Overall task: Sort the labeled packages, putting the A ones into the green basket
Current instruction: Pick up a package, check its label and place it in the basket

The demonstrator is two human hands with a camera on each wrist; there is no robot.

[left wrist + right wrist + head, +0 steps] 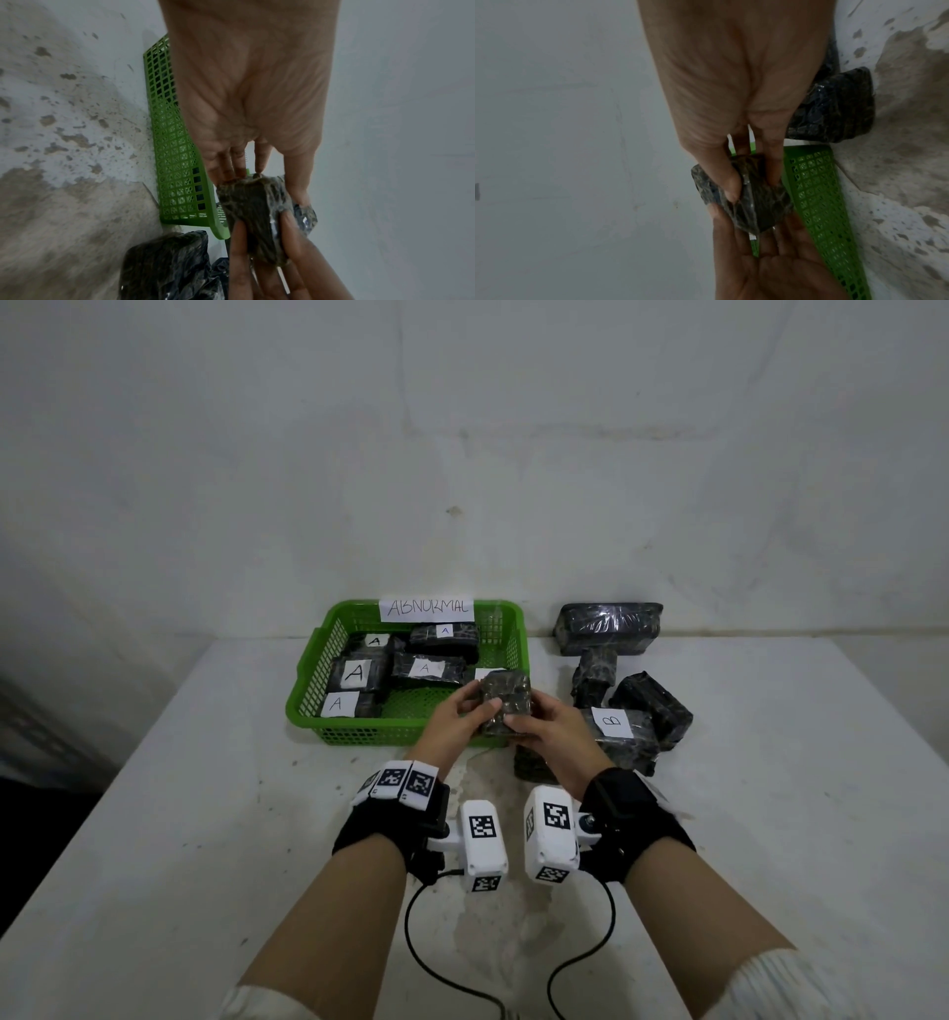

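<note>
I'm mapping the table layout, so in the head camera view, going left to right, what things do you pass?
green basket → held package, gripped by the left hand and right hand → package labeled B → black package at the far right.

Both forearms bare, reaching forward side by side toward 12 o'clock, pale sleeve cuffs pushed back near the elbows. Black strap with a white camera unit on each wrist. Left hand [457,719] at 11 o'clock, fingers curled and thumb on top, gripping one side of a small dark wrapped package [506,703]. Right hand [552,729] at 1 o'clock, thumb and curled fingers pinching the opposite side. Hands close together, fingertips nearly meeting, package raised between them.
</note>
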